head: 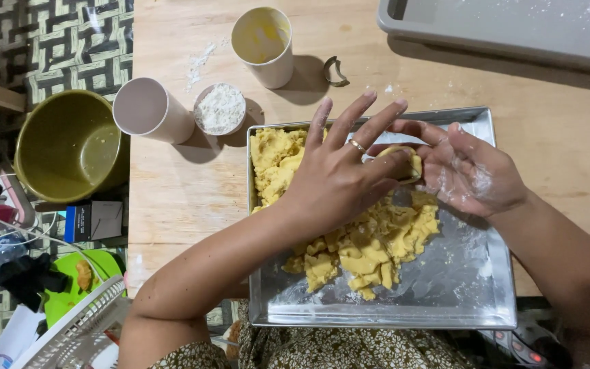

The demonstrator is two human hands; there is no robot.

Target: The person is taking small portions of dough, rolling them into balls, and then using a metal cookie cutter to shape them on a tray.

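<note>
A metal baking tray (493, 311) lies on the wooden table in front of me, lined with clear plastic and holding a crumbly heap of yellow dough (370, 249). Over the tray's far half, my left hand (339, 174), a ring on one finger, lies palm down with fingers spread. It presses a small ball of dough (412, 162) against the floury palm of my right hand (469, 171), which cups the ball from the right. More dough (274, 160) is piled in the tray's far left corner.
Beyond the tray stand a small bowl of flour (220, 108), two pale cups (148, 109) (264, 44) and a metal cookie cutter (336, 70). A grey tray (513, 27) sits at the far right. Off the table's left edge are an olive bowl (69, 143), a green plate (80, 273) and a white basket (76, 331).
</note>
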